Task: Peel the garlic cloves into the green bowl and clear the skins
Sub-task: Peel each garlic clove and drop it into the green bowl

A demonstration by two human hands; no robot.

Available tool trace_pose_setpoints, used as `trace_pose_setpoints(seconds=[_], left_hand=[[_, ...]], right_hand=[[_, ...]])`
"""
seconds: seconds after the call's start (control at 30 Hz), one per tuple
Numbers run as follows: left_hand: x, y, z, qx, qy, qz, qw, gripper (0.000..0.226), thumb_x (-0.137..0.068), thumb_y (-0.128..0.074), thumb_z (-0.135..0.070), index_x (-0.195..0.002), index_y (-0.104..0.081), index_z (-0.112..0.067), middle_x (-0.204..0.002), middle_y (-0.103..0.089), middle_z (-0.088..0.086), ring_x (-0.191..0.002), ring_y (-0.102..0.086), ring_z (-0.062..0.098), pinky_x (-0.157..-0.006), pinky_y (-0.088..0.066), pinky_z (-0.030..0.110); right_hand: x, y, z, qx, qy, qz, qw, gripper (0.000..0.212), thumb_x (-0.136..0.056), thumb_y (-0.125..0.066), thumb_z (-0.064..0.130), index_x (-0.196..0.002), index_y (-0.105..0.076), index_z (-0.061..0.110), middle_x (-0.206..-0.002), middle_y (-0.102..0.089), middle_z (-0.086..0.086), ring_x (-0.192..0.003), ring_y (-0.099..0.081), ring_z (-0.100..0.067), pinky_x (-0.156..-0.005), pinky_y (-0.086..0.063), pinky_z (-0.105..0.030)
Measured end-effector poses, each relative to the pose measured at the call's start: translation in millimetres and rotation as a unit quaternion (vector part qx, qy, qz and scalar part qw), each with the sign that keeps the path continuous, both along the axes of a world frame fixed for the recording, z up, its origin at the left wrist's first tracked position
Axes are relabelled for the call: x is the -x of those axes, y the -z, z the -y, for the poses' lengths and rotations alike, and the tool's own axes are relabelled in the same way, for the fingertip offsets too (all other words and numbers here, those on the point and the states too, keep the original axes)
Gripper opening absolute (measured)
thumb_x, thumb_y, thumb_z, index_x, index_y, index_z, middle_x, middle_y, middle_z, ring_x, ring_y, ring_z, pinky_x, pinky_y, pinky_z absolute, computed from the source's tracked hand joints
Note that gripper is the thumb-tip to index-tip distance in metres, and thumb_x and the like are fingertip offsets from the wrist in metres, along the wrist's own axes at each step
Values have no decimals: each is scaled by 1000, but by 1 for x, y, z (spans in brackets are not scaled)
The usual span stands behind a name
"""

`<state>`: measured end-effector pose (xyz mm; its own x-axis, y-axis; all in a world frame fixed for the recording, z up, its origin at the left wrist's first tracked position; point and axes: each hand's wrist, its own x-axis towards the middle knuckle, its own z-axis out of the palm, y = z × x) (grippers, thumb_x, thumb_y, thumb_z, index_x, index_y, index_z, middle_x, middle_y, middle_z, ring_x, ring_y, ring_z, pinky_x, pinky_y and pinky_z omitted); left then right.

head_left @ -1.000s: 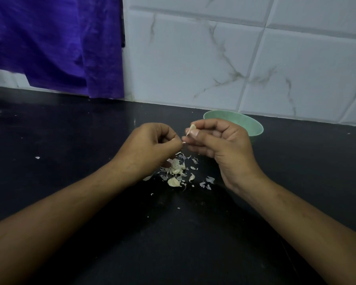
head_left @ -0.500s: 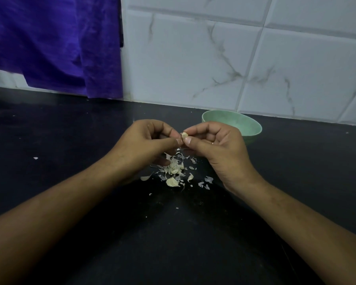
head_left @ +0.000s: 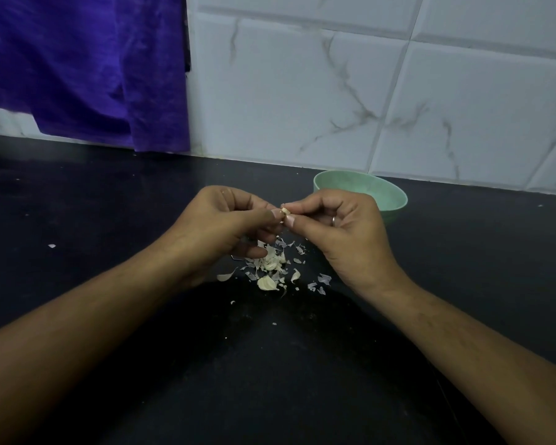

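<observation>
Left hand and right hand meet above the black counter, both pinching one garlic clove at fingertips. Skins piled directly beneath. Green bowl far right, behind right hand.

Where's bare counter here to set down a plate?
Bare counter, save one scrap, lies left of the left hand, toward the purple cloth, and right of the bowl. Crowded: skins under both hands pinching the clove, bowl just behind the right hand.
</observation>
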<state>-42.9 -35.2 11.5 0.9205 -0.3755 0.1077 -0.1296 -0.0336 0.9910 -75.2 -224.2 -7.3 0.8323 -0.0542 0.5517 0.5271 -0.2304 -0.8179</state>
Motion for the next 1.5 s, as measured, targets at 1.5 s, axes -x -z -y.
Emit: trace_pose_setpoints(seconds=[1.5], left_hand=[[-2, 1, -5, -77, -20, 161, 984, 8, -89, -82, -14, -93, -74, -14, -87, -72, 18, -76, -67, 27, -70, -63, 41]], right_hand=[[6, -5, 0, -135, -48, -121, 982, 13, -92, -71, -1, -104, -73, 3, -97, -77, -23, -89, -75, -33, -83, -62, -47]])
